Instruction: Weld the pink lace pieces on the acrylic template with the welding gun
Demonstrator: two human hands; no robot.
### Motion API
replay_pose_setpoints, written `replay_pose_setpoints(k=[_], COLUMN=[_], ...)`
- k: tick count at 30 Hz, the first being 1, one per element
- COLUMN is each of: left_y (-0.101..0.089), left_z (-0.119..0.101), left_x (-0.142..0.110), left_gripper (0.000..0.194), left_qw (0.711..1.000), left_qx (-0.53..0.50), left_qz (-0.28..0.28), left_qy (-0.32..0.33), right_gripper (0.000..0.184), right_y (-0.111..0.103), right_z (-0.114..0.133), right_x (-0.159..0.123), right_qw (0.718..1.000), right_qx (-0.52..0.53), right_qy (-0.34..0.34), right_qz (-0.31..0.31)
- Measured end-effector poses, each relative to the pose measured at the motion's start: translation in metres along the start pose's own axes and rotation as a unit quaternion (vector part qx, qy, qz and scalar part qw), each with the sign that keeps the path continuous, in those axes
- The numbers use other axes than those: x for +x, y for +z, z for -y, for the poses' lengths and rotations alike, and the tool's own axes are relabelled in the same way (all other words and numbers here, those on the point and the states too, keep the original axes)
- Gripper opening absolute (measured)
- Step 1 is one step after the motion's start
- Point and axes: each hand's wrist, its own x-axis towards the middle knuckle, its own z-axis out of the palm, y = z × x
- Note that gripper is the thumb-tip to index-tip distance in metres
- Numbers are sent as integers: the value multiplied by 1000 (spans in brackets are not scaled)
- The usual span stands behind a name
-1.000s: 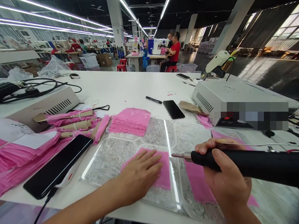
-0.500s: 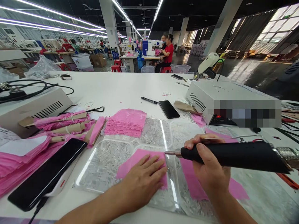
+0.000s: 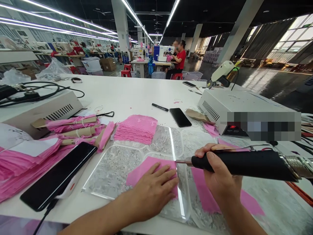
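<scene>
My left hand [image 3: 156, 187] lies flat with spread fingers on a piece of pink fabric [image 3: 144, 168], pressing it against a clear plastic sheet [image 3: 107, 173]. My right hand [image 3: 220, 176] is wrapped round a thick black-handled hand tool [image 3: 249, 164] with a thin metal tip. The tool is held nearly level, and its tip meets the upper right edge of the fabric, just beyond my left fingertips. Whether it presses down I cannot tell. More pink fabric [image 3: 204, 192] lies under my right hand, partly hidden. Behind my left hand is a neat stack of pink fabric pieces [image 3: 135, 129].
Tied pink bundles [image 3: 73, 122] and a large black phone [image 3: 60, 176] lie at left. Another phone [image 3: 180, 117] and a marker [image 3: 160, 107] lie farther back. White control boxes [image 3: 244, 101] stand at both sides. Across the room, a person in red [image 3: 180, 58] sits at a sewing machine.
The whole view has shifted slightly to the right in the picture. My left hand stays flat on the fabric, and the tool tip remains at the same edge.
</scene>
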Motion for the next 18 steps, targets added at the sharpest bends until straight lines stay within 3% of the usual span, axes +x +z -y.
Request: replay_pose_setpoints(k=[5, 12, 18], left_y=[-17, -11, -11], left_z=[-5, 14, 16], left_x=[-19, -91, -112], left_gripper=[32, 32, 38], left_qw=[997, 964, 969], left_qx=[30, 69, 41], left_qz=[-62, -213, -177], left_qy=[-30, -143, -170], right_gripper=[17, 18, 16], right_y=[-1, 19, 52], right_z=[3, -1, -18], right_x=[0, -4, -7], right_qw=[999, 998, 996], right_qx=[34, 66, 70], right_qy=[3, 17, 25], right_qz=[-19, 9, 59])
